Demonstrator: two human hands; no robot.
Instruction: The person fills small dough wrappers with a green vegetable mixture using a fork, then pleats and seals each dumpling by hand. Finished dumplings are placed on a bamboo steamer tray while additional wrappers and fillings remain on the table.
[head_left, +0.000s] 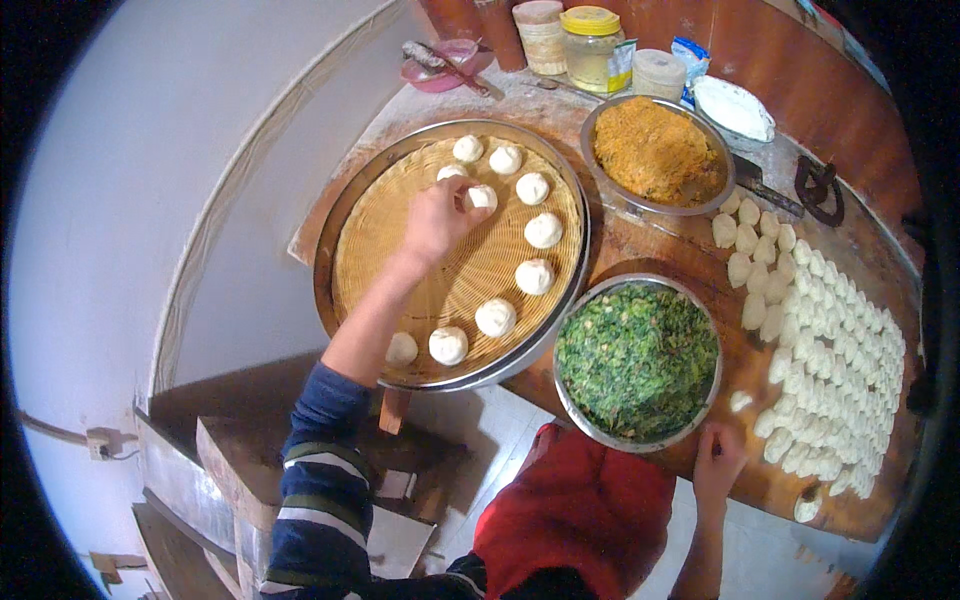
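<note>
My left hand (441, 217) reaches over a round steamer (324, 270) lined with a woven bamboo mat (390, 259). Its thumb and fingertips are on a white pleated bun (481, 199), partly covering it. More buns form a curved row along the steamer's rim, among them one plump bun (496, 318) near the front; another bun (451, 172) is partly hidden behind my fingers. My right hand (718, 454) is curled at the table's front edge, nothing visible in it. Just beyond it lies a small dough piece (741, 401), beside a metal bowl of chopped green filling (637, 360).
Many dough pieces (832, 360) cover the right of the wooden table (622, 244). Behind stand a bowl of orange-brown filling (652, 154), a bowl of white flour (733, 110), a yellow-lidded jar (592, 49) and a pink bowl (442, 66). A dark-handled knife (765, 187) lies beside the orange-brown filling.
</note>
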